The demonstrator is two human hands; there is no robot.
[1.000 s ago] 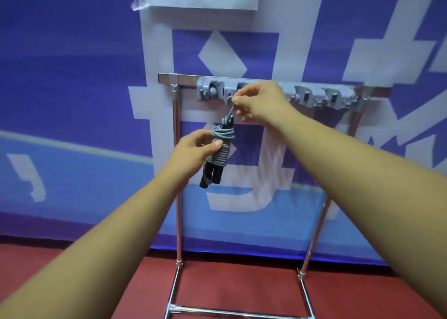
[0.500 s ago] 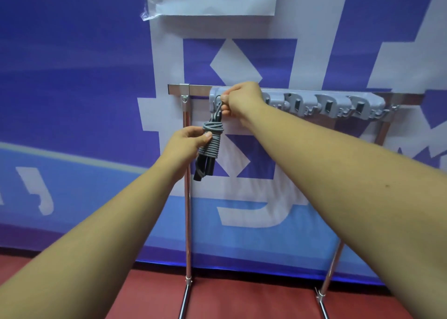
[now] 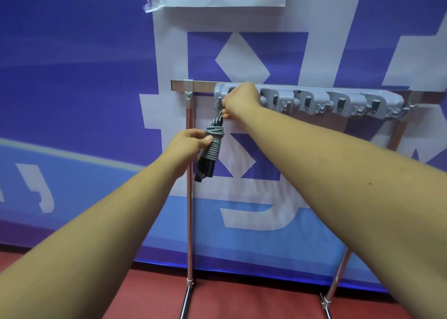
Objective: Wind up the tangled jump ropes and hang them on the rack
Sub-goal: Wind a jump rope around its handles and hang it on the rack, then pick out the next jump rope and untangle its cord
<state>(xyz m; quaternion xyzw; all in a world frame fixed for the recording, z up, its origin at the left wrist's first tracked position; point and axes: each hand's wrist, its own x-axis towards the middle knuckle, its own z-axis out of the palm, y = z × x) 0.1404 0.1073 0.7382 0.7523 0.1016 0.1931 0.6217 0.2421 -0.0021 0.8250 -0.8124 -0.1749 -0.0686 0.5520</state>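
Head view: the wound jump rope point(image 3: 212, 146) hung vertically just below the leftmost hook point(image 3: 219, 102) of the rack point(image 3: 314, 102), the left hand point(image 3: 191, 144) gripping its coils while the right hand point(image 3: 239, 100), nearer the hook, pinched its top loop.

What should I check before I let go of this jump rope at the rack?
1. The jump rope is wound tight: ok.
2. The left hand grips the bundle: ok.
3. The right hand pinches the rope's top end by the leftmost hook: ok.
4. Rope caught on that hook: cannot tell, the hand hides it.
5. The rack stands upright: ok.
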